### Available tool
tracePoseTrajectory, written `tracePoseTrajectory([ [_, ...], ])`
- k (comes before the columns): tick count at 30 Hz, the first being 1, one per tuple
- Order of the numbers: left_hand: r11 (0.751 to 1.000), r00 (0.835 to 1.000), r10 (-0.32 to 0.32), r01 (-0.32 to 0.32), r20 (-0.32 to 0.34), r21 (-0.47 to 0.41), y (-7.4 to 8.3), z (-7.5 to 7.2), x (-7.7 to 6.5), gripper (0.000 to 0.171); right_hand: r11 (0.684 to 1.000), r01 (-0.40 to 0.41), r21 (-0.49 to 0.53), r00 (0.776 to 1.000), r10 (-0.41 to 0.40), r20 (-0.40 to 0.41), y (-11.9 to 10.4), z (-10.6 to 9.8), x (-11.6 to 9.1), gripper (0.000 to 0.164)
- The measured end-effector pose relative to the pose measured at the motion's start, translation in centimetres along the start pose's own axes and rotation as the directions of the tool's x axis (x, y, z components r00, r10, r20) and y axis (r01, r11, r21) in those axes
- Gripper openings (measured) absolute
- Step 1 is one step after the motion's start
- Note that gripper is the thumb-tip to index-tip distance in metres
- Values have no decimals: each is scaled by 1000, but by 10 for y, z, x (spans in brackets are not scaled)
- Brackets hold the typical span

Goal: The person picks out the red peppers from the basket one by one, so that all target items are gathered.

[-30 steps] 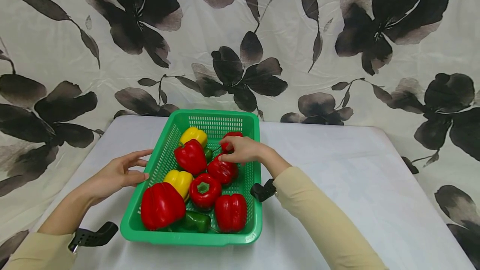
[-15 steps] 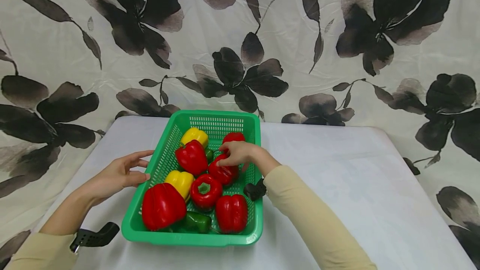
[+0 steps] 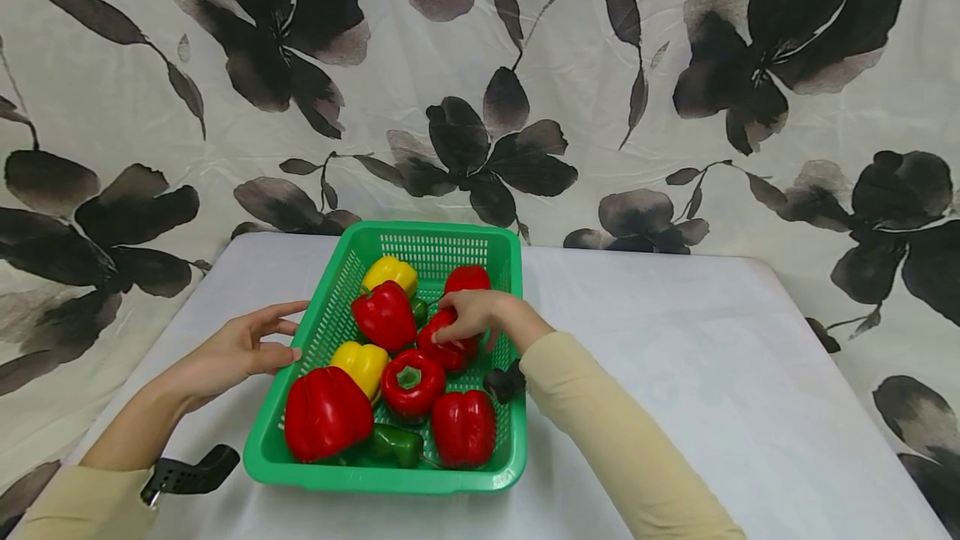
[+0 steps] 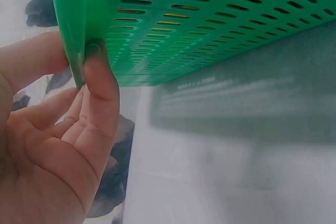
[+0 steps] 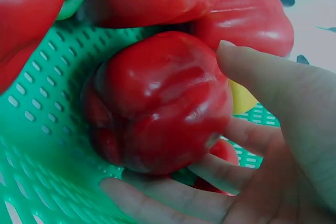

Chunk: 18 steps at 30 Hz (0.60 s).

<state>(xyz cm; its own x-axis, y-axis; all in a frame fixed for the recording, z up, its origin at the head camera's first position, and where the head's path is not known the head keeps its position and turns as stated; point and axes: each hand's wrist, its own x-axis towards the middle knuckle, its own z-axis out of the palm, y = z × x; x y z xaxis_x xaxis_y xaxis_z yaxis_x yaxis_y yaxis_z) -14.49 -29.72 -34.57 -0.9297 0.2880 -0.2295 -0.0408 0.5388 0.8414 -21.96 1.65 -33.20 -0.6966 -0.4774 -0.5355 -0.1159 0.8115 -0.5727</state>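
Observation:
A green plastic basket (image 3: pixel 360 480) holds red and yellow bell peppers and green peppers. My left hand (image 3: pixel 232 352) pinches its left rim, thumb on one side and fingers on the other, as the left wrist view shows the basket wall (image 4: pixel 157 30) beside the hand (image 4: pixel 58 156). My right hand (image 3: pixel 483 312) reaches in over a red bell pepper (image 3: pixel 452 355) right of the middle. In the right wrist view the thumb is at one side of this red bell pepper (image 5: pixel 157 103), and the spread fingers of the hand (image 5: pixel 283 182) curve beneath it.
Around the held pepper lie a red bell pepper with its stem up (image 3: pixel 412 384), a yellow bell pepper (image 3: pixel 362 367), and a large red one (image 3: pixel 326 415). A green pepper (image 3: pixel 396 444) lies in front. The basket stands on a white table (image 3: pixel 660 340) before a floral cloth (image 3: pixel 637 23).
My right hand has moved down and slightly toward me, from beside the far red bell pepper onto the red one right of the middle. My left hand stays at the rim.

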Motion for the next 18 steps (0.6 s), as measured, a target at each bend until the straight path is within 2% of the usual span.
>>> tracePoseTrajectory([
  [8, 1000, 1000, -4, 4, -4, 10, 0, 0, 0, 76, 1000, -12, 24, 1000, 11, 18, -1, 4, 6, 50],
  [18, 1000, 1000, -9, 9, -9, 12, -1, 0, 0, 76, 997, -15, 82, 998, 10, 61, 5, 9, 13, 63],
])
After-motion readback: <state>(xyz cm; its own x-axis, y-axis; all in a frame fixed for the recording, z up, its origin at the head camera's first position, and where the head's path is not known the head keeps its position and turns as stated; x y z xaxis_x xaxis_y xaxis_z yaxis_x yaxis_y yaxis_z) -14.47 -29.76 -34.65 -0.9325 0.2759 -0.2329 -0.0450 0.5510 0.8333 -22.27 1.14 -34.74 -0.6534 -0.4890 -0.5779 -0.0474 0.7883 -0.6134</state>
